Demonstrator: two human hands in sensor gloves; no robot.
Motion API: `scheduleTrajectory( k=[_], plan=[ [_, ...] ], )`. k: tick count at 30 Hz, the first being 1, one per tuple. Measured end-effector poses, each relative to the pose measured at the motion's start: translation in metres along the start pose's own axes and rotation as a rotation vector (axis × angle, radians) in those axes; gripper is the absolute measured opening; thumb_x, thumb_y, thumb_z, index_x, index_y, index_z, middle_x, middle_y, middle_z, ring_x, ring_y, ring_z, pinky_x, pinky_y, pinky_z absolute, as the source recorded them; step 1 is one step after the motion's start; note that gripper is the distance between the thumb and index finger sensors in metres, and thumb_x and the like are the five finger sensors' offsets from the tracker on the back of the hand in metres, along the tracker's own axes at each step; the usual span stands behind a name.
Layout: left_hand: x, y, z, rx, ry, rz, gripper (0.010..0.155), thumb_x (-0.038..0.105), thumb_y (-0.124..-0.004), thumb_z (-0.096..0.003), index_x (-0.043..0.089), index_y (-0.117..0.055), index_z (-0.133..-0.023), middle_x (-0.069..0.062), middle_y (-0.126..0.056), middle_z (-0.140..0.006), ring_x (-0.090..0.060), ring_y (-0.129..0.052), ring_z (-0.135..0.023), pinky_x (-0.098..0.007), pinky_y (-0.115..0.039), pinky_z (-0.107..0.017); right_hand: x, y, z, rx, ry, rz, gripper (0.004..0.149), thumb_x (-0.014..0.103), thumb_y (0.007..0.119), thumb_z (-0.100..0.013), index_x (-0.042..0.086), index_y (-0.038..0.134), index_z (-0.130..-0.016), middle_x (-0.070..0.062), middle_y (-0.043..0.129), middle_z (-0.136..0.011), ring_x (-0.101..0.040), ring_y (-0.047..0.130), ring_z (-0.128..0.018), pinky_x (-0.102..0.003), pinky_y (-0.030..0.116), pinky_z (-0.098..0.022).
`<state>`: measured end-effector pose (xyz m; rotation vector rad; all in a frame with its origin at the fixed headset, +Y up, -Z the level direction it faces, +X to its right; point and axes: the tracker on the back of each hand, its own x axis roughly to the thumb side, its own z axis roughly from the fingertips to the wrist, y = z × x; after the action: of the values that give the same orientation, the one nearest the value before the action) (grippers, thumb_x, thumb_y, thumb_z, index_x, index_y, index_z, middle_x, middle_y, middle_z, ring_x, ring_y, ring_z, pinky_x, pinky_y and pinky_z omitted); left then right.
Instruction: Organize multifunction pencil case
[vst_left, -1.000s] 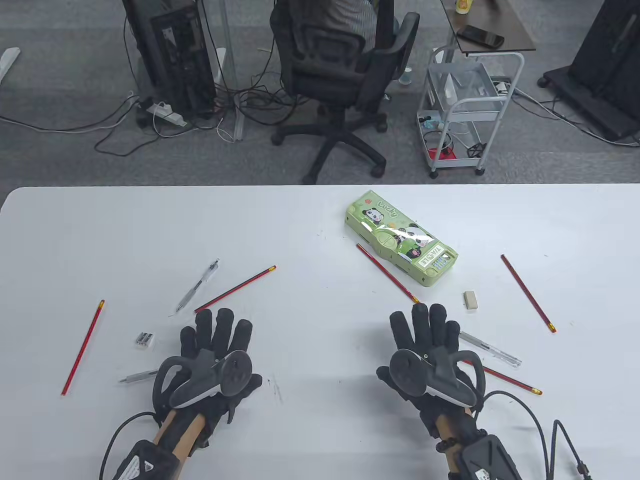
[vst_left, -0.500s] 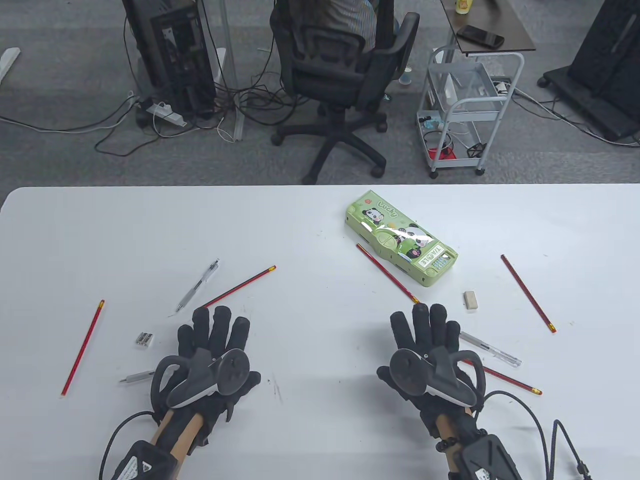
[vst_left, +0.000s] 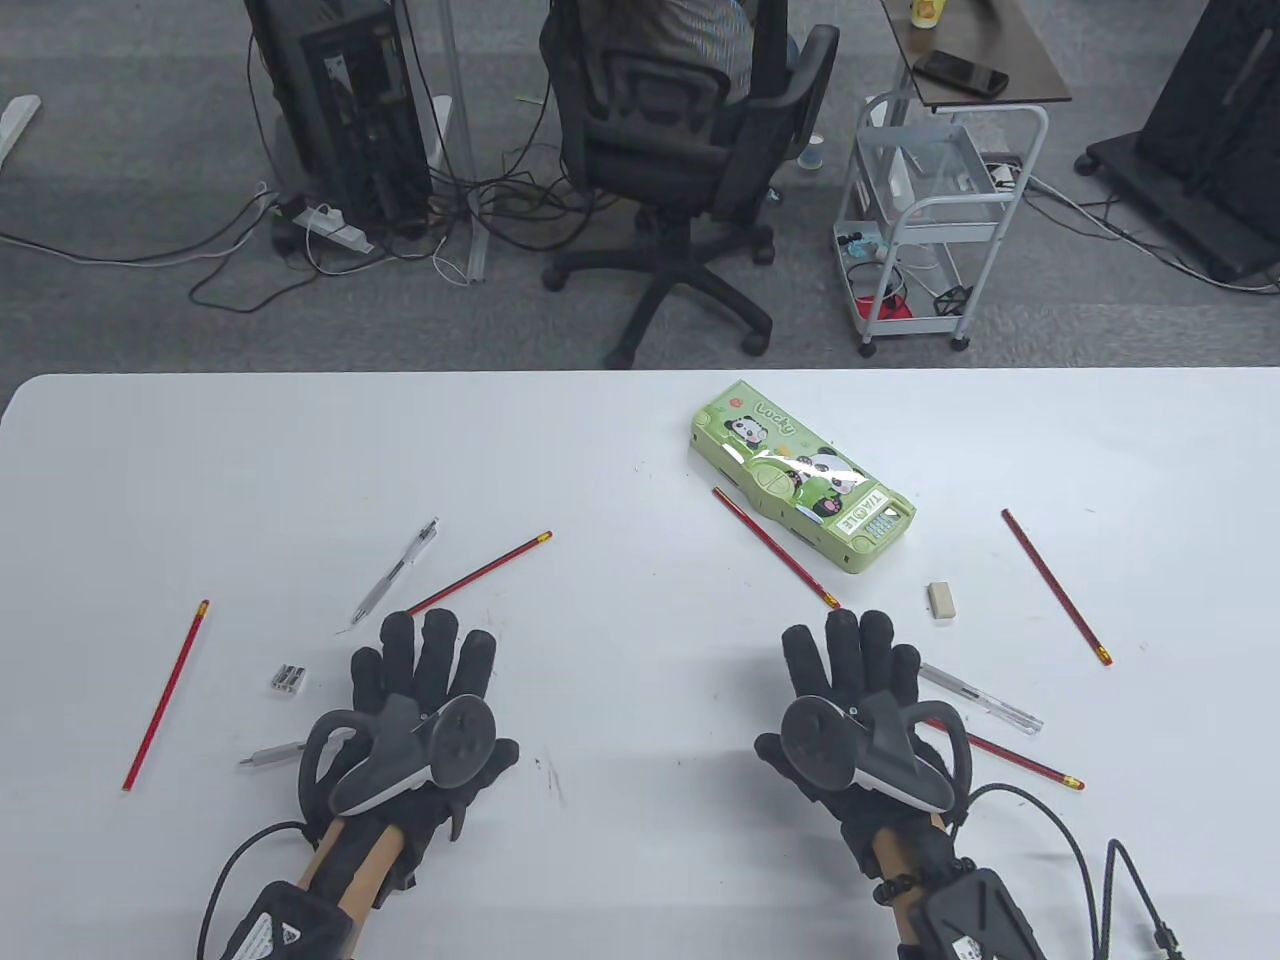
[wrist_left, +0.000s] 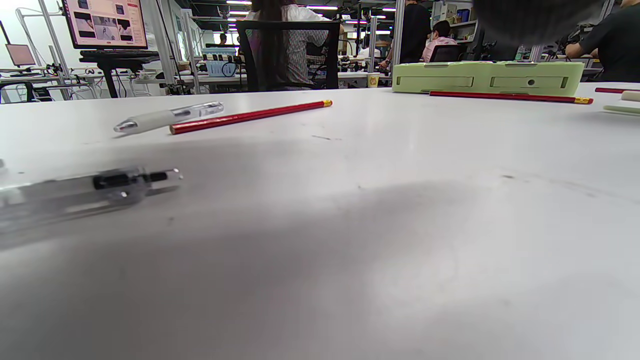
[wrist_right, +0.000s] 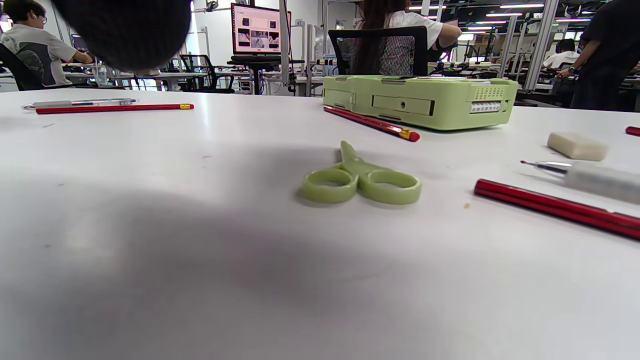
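Note:
The green panda pencil case (vst_left: 800, 487) lies shut on the white table (vst_left: 620, 450), right of centre. My left hand (vst_left: 425, 660) and right hand (vst_left: 850, 655) lie flat, fingers spread, palms down, holding nothing. Small green scissors (wrist_right: 361, 179) lie under the right hand, seen only in the right wrist view. A red pencil (vst_left: 775, 547) lies against the case's near side. Another red pencil (vst_left: 480, 578) and a clear pen (vst_left: 395, 570) lie just beyond the left fingers. A pen (vst_left: 985, 698) and a red pencil (vst_left: 1010, 757) lie right of the right hand.
A white eraser (vst_left: 941, 600) and a red pencil (vst_left: 1056, 586) lie at the right. A silver sharpener (vst_left: 289, 679), a pen (vst_left: 270, 753) and a red pencil (vst_left: 165, 695) lie left of the left hand. An office chair (vst_left: 680, 150) and a cart (vst_left: 930, 220) stand beyond the table.
My left hand has slid a little to the left over the table. The right hand and all the objects have stayed where they were.

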<state>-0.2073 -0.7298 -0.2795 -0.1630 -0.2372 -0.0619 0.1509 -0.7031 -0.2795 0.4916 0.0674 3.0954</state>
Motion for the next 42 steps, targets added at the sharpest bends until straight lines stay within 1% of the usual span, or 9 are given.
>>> scheduleTrajectory(
  k=[10, 17, 22, 23, 27, 29, 32, 39, 42],
  plan=[
    [-0.007, 0.007, 0.002, 0.030, 0.017, 0.024, 0.097, 0.066, -0.062, -0.0433, 0.024, -0.003, -0.107, -0.019, 0.003, -0.117, -0.056, 0.002, -0.103, -0.078, -0.021, -0.068, -0.005, -0.005, 0.001, -0.021, 0.010, -0.018, 0.097, 0.056, 0.067, -0.051, 0.002, 0.019, -0.114, -0.043, 0.013, -0.108, -0.070, 0.016, -0.095, -0.078, 0.031, -0.066],
    [-0.016, 0.013, 0.002, 0.057, 0.032, 0.072, 0.096, 0.066, -0.062, -0.0433, 0.024, -0.004, -0.108, -0.019, 0.002, -0.117, -0.056, 0.000, -0.103, -0.078, -0.021, -0.068, -0.030, -0.022, -0.019, 0.013, 0.074, -0.045, 0.096, 0.056, 0.068, -0.051, 0.001, 0.021, -0.114, -0.045, 0.017, -0.108, -0.072, 0.021, -0.095, -0.079, 0.034, -0.067],
    [-0.022, 0.014, -0.001, 0.046, 0.042, 0.104, 0.096, 0.066, -0.062, -0.0431, 0.024, -0.005, -0.108, -0.019, 0.001, -0.118, -0.056, -0.001, -0.104, -0.078, -0.022, -0.068, -0.057, -0.041, -0.056, 0.042, 0.159, -0.071, 0.097, 0.055, 0.069, -0.051, 0.000, 0.021, -0.114, -0.046, 0.020, -0.108, -0.072, 0.027, -0.096, -0.078, 0.036, -0.068],
    [-0.023, 0.014, -0.002, 0.043, 0.046, 0.110, 0.096, 0.066, -0.062, -0.0431, 0.024, -0.005, -0.108, -0.019, 0.000, -0.118, -0.056, -0.001, -0.104, -0.078, -0.022, -0.068, -0.063, -0.046, -0.069, 0.056, 0.179, -0.071, 0.098, 0.055, 0.069, -0.050, -0.001, 0.021, -0.114, -0.046, 0.021, -0.108, -0.072, 0.028, -0.097, -0.078, 0.037, -0.068],
    [-0.027, 0.015, -0.001, 0.038, 0.055, 0.117, 0.097, 0.066, -0.062, -0.0431, 0.023, -0.005, -0.108, -0.019, 0.000, -0.118, -0.056, 0.000, -0.104, -0.078, -0.022, -0.068, -0.078, -0.049, -0.107, 0.104, 0.234, -0.104, 0.100, 0.056, 0.070, -0.050, -0.001, 0.019, -0.114, -0.046, 0.021, -0.108, -0.072, 0.028, -0.097, -0.079, 0.036, -0.068],
    [-0.029, 0.017, 0.000, 0.039, 0.059, 0.120, 0.097, 0.066, -0.062, -0.0430, 0.023, -0.005, -0.108, -0.019, 0.000, -0.118, -0.056, -0.001, -0.104, -0.078, -0.022, -0.068, -0.086, -0.046, -0.134, 0.136, 0.271, -0.104, 0.102, 0.055, 0.071, -0.050, -0.002, 0.017, -0.113, -0.047, 0.021, -0.108, -0.072, 0.028, -0.097, -0.079, 0.036, -0.068],
    [-0.031, 0.018, 0.001, 0.041, 0.060, 0.125, 0.097, 0.067, -0.062, -0.0429, 0.023, -0.005, -0.108, -0.019, 0.000, -0.118, -0.056, -0.001, -0.104, -0.078, -0.022, -0.068, -0.094, -0.037, -0.164, 0.181, 0.281, -0.081, 0.105, 0.056, 0.071, -0.049, -0.004, 0.013, -0.112, -0.047, 0.020, -0.108, -0.072, 0.027, -0.097, -0.079, 0.035, -0.068],
    [-0.034, 0.016, -0.001, 0.019, 0.083, 0.126, 0.097, 0.067, -0.062, -0.0427, 0.023, -0.005, -0.108, -0.019, -0.001, -0.119, -0.056, -0.001, -0.104, -0.078, -0.023, -0.068, -0.106, -0.016, -0.212, 0.288, 0.288, -0.051, 0.113, 0.058, 0.072, -0.046, -0.007, 0.006, -0.110, -0.050, 0.015, -0.106, -0.074, 0.022, -0.095, -0.080, 0.031, -0.068],
    [-0.036, 0.016, -0.001, 0.016, 0.094, 0.129, 0.097, 0.067, -0.062, -0.0428, 0.023, -0.004, -0.108, -0.019, -0.001, -0.118, -0.057, -0.001, -0.104, -0.078, -0.023, -0.068, -0.112, -0.009, -0.224, 0.317, 0.288, -0.052, 0.117, 0.059, 0.073, -0.044, -0.007, 0.001, -0.108, -0.051, 0.012, -0.105, -0.075, 0.019, -0.094, -0.080, 0.030, -0.067]
  ],
)
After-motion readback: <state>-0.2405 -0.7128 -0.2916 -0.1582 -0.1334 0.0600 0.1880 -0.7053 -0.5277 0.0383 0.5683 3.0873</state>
